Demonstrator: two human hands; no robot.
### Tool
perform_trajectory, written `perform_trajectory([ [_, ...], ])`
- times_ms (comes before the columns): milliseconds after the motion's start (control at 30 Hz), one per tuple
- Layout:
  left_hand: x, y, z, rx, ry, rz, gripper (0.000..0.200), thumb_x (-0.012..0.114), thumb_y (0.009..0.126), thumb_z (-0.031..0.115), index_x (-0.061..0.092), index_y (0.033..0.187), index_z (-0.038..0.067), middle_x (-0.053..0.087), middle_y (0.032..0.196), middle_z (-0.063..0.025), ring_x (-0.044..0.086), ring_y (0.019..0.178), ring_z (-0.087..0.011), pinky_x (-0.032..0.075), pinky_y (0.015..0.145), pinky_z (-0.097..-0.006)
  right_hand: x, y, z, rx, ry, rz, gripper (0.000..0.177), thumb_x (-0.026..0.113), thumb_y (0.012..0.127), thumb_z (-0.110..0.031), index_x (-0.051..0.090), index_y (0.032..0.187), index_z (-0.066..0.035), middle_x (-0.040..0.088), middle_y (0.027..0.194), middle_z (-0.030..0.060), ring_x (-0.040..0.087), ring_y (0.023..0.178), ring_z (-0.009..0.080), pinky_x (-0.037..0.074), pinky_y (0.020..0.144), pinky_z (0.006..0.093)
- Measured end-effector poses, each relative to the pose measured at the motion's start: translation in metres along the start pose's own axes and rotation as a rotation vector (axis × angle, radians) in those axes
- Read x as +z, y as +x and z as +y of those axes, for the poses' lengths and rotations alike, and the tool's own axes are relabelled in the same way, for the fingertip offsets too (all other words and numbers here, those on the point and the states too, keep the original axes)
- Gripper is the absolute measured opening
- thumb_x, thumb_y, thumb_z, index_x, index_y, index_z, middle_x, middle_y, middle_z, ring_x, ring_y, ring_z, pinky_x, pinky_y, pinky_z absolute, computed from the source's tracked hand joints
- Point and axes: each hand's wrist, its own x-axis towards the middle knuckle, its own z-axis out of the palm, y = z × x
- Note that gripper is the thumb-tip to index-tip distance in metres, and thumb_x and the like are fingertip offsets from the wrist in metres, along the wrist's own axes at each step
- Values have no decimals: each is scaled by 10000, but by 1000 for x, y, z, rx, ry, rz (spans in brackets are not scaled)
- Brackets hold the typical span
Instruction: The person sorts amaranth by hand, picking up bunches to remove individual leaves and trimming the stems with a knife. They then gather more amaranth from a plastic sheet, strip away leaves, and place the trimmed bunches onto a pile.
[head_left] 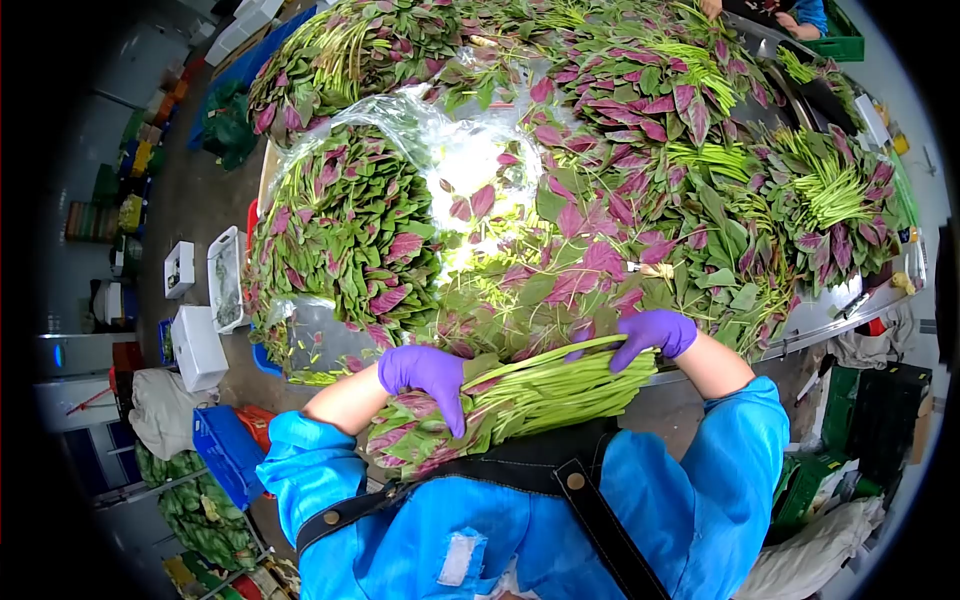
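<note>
A bunch of red amaranth (550, 395), with green stems and purple-green leaves, lies sideways against my apron at the table's near edge. My left hand (428, 380), in a purple glove, is closed around its leafy end. Around the stem end my right hand (645, 337), gloved the same way, grips the stalks near their cut tips. Loose amaranth leaves (580, 275) spread over the table just beyond both hands. To the left rises a large heap of amaranth (345, 225) beside clear plastic film (400, 115).
More amaranth bunches (830, 190) lie at the right and along the back. Another person's hand (800, 28) shows at the far right corner. White foam boxes (200, 348) and a blue crate (226, 455) stand left on the floor; dark crates (880, 420) are stacked right.
</note>
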Motion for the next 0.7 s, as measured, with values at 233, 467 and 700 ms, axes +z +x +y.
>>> perform_trajectory([
  [233,3,-16,-26,-233,-195,62,689,786,636,79,421,1213,-15,587,1035,-75,532,869,-103,463,732,-251,-52,-113,29,-551,363,532,421,681,701,-163,561,1072,-3,566,829,56,569,717,171,432,841,349],
  [467,-4,-2,-11,-134,69,77,545,746,680,126,508,1152,-9,661,856,-59,602,752,-96,475,695,-249,0,-38,-71,105,-1073,886,642,725,676,-272,455,1212,-46,455,1155,141,440,1063,234,380,927,383],
  [700,-19,16,-13,-235,204,-203,775,758,691,183,322,1304,-4,435,1283,-128,412,1125,-171,340,944,-282,6,53,-9,309,-274,-433,851,764,671,-212,273,1339,-21,456,1273,133,396,1174,183,323,977,320],
])
